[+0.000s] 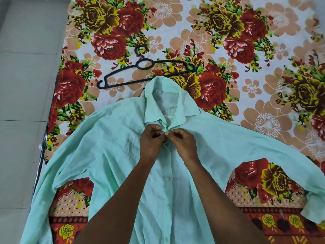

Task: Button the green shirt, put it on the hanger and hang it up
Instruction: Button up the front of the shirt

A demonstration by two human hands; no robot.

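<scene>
- Across the flowered bedsheet [246,88]: green shirt [109,138] laid flat, front up, collar [168,104] toward the far side, sleeves spread out to both sides.
- Left sleeve [44,187] draped over the bed's edge toward the grey tiled floor [22,85]; right sleeve [284,155] stretched across the sheet, cuff bent back near the right border.
- Just below the collar, at the top of the placket: left hand [151,143] and right hand [182,145], fingers curled, thumbs and fingertips meeting and pinching the shirt's two front edges together.
- Cannot tell whether a button sits between the fingertips; hidden by the hands.
- Lower on the placket: three small pale buttons [167,178] visible in a row between the forearms, fronts lying closed there.
- Beyond the collar, on the sheet: black plastic hanger [146,64], flat, hook pointing away, one arm running toward the left edge, the other toward the collar, its lower bar touching or slipping just under the collar's tip.
- Small white label [158,91] inside the collar's neckband.
</scene>
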